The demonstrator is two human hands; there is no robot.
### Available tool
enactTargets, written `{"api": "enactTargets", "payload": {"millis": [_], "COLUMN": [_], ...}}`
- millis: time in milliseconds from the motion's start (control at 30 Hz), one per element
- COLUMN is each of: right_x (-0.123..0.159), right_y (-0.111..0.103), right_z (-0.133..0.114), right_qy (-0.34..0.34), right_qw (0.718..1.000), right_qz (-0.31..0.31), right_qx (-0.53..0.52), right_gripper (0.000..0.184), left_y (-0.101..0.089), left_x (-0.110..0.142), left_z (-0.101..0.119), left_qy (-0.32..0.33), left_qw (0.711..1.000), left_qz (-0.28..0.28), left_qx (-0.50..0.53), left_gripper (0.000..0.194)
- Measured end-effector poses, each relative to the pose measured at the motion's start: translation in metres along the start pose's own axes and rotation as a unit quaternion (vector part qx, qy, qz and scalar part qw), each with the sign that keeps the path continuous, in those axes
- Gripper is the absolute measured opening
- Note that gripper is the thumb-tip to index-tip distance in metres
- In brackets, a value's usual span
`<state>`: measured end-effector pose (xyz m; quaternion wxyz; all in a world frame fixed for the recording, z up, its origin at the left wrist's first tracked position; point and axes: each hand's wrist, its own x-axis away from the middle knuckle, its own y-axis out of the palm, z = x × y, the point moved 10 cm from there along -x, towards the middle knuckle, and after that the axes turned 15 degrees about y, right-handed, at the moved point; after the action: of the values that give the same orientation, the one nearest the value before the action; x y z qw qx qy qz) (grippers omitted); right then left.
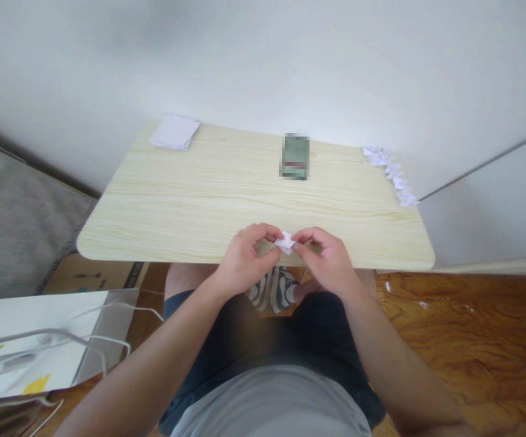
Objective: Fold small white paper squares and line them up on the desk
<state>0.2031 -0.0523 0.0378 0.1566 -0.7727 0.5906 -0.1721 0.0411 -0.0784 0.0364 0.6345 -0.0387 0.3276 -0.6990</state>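
Observation:
A small piece of folded white paper [285,242] is held between my two hands at the front edge of the table [226,188]. My left hand [249,255] pinches its left side between thumb and fingers. On the other side, my right hand [324,255] grips it the same way with its fingertips. The paper has several creases and pointed corners; parts of it are covered by the fingers.
A stack of white paper sheets [175,132] lies at the table's back left. Several folded paper pieces [395,173] line the right edge. A blurred green object [295,156] sits at the back middle. White cables [94,340] hang at the lower left.

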Motion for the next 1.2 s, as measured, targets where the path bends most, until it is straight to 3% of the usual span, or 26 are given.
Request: {"api": "enactTargets", "payload": {"millis": [267, 400, 800, 1200], "right_x": [0.013, 0.017, 0.006, -0.003], "right_y": [0.008, 0.011, 0.017, 0.019], "right_z": [-0.008, -0.002, -0.005, -0.005], "right_qy": [-0.115, -0.137, -0.063, 0.017], "right_qw": [0.984, 0.967, 0.955, 0.922], "right_qz": [0.045, 0.067, 0.053, 0.043], "right_qx": [0.127, 0.203, 0.283, 0.384], "right_gripper": [0.011, 0.009, 0.009, 0.017], "left_y": [0.003, 0.006, 0.004, 0.01], "left_x": [0.004, 0.008, 0.005, -0.001], "left_z": [0.015, 0.013, 0.001, 0.001], "left_qy": [0.074, 0.101, 0.039, 0.006], "left_qw": [0.976, 0.96, 0.969, 0.958], "left_qz": [-0.029, -0.054, -0.038, -0.073], "left_qx": [-0.202, -0.255, -0.243, -0.279], "left_gripper": [0.015, 0.016, 0.01, 0.016]}}
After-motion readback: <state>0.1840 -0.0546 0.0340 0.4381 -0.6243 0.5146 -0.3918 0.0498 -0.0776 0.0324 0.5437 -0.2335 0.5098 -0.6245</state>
